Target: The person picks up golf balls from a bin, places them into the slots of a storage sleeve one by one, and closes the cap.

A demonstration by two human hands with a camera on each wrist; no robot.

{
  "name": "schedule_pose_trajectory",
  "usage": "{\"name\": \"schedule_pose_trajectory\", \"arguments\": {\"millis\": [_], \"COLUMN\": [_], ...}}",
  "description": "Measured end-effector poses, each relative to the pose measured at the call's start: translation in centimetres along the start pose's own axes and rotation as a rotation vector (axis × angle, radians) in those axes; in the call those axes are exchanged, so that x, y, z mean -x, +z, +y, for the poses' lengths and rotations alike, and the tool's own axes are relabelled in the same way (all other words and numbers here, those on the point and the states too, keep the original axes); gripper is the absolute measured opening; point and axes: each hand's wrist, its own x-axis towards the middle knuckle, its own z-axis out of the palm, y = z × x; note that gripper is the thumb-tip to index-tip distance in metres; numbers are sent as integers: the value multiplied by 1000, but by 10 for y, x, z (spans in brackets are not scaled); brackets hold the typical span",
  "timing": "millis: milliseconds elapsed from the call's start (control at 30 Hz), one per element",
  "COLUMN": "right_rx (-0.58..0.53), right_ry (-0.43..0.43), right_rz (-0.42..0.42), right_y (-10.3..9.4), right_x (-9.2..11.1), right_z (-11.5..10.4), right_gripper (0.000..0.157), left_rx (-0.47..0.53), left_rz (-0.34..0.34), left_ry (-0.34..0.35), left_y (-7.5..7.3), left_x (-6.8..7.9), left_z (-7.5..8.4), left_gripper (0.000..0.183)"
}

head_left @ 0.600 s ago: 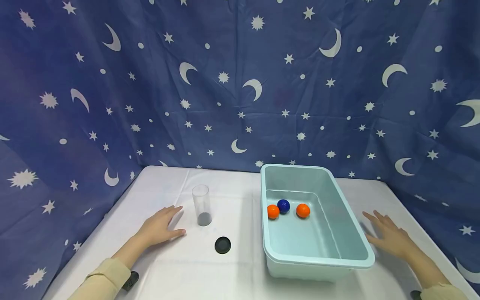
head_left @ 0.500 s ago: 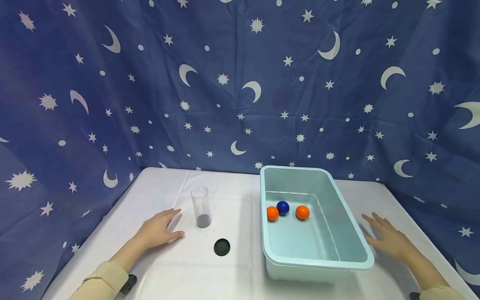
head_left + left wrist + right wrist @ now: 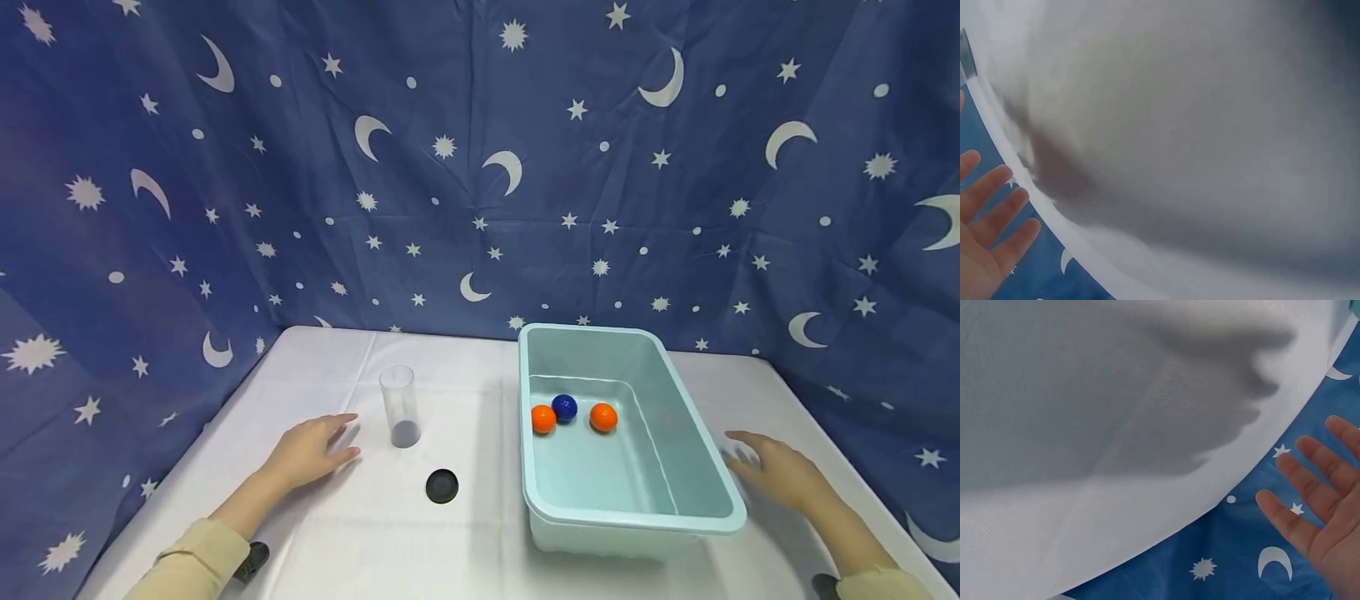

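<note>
My left hand (image 3: 306,450) is over the table's left side with nothing in it, thumb and forefinger pointing toward a clear cylinder (image 3: 400,404) with a dark grey bottom, which stands upright just beyond the fingertips. In the left wrist view the fingers (image 3: 999,212) are spread. A round black lid (image 3: 442,486) lies in front of the cylinder. My right hand (image 3: 780,473) holds nothing and is beside the right wall of a pale blue bin (image 3: 637,523); its fingers (image 3: 1310,487) look spread in the right wrist view. Inside the bin lie two orange balls (image 3: 603,417) and a dark blue ball (image 3: 565,407).
A white cloth covers the table (image 3: 375,550). Behind and at both sides hangs a blue curtain (image 3: 420,183) with moons and stars. A dark wrist device (image 3: 252,562) shows at the left cuff.
The head view shifts slightly, and the left hand moves a little leftward with it. The right hand turns and its fingers come closer together in the head view. The bin, balls, cylinder and lid stay put.
</note>
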Motion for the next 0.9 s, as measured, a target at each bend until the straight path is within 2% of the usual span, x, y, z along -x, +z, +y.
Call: {"name": "schedule_pose_trajectory", "arguments": {"millis": [200, 400, 533, 667, 767, 900], "right_rx": [-10, -15, -47, -81, -84, -72], "right_ry": [-1, -7, -10, -25, -50, -83], "right_rz": [8, 41, 71, 118, 156, 202], "right_y": [-7, -14, -22, -31, -36, -42], "right_x": [0, -2, -2, -2, -2, -2], "right_z": [-2, -5, -10, -17, -23, -30], "right_gripper": [52, 46, 44, 46, 44, 40], "left_rx": [29, 78, 191, 320, 402, 495], "left_rz": [-23, 12, 19, 21, 8, -26], "left_ry": [-21, -28, -54, -29, -13, -33], "left_y": [-3, -5, -7, -9, -10, -8], "left_x": [-4, -9, -14, -19, -22, -27], "left_z": [2, 5, 7, 9, 11, 14], "left_gripper": [47, 45, 47, 51, 55, 59]}}
